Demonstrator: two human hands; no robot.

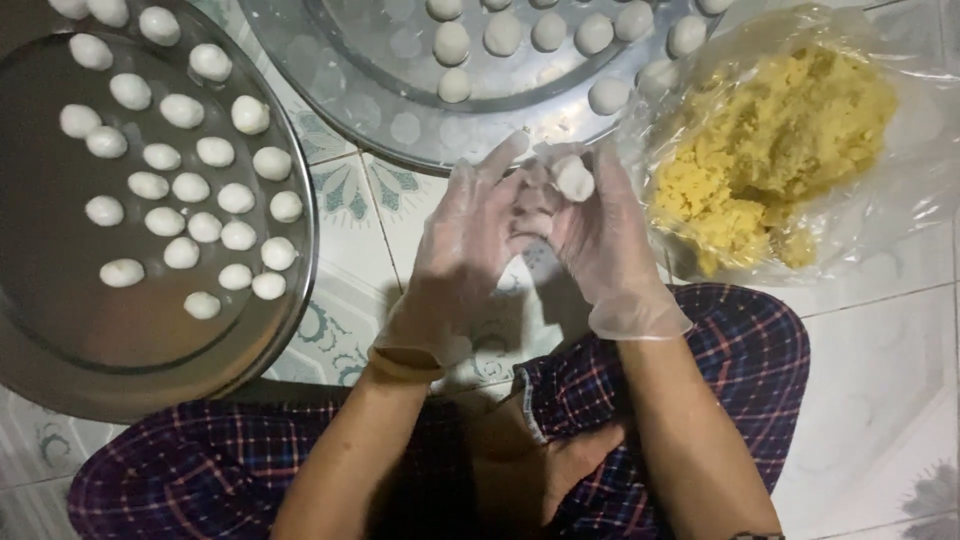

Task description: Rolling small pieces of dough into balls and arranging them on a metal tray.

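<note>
**Soft white dough ball cupped between two gloved hands**

The small, smooth white dough ball [573, 178] sits at the middle of the scene, above the patterned tiled floor [870, 370] and just near of the far round steel tray [330, 100]. The right hand [605, 235], in a thin clear plastic glove, has its fingers curled narrowly around the ball, holding it from the right and from beneath. The left hand [465, 250], gloved the same way, presses against it from the left with fingers partly spread, the index finger stretched toward the far tray.

The ball looks light and soft, likely to dent or flatten under any firm pinch (its surface seems slightly tacky, and the glove film may cling to it or slide on it). It would best be held in a loose cup of fingertips and palm around its widest part, not squeezed at one spot.

To the left lies a large round steel tray [60, 340] carrying many finished white balls [190, 187], set apart from one another. To the right, an open clear plastic bag [900, 230] holds crumbly yellow filling [770, 150], which seems loose and easily scattered. The person's checked trousers [740, 340] show at the near edge.
</note>
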